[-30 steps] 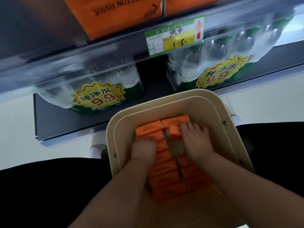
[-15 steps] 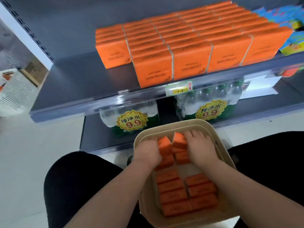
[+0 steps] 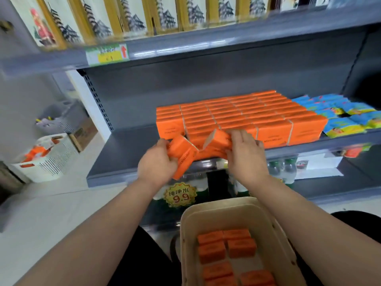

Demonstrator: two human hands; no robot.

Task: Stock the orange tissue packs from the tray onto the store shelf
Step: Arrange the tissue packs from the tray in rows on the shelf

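Thin wrapping film, smooth and faintly glossy, on the orange rectangular tissue packs (image 3: 237, 120); same film on those gripped between the left hand (image 3: 156, 165) and right hand (image 3: 246, 155). Smooth, matt beige plastic for the deep rectangular tray (image 3: 222, 217). Painted grey metal shelf (image 3: 127, 149), satin, with a soft sheen along its front lip. Shiny crinkled plastic or foil, probably, on the blue and yellow sachets (image 3: 340, 120), blurred here. Clear glossy plastic for the water bottles (image 3: 288, 168). Paper-looking yellow starburst price sticker (image 3: 180, 195). Matt white slotted plastic crate (image 3: 51, 159). Pale floor tiles (image 3: 51, 213), smooth, slightly reflective.
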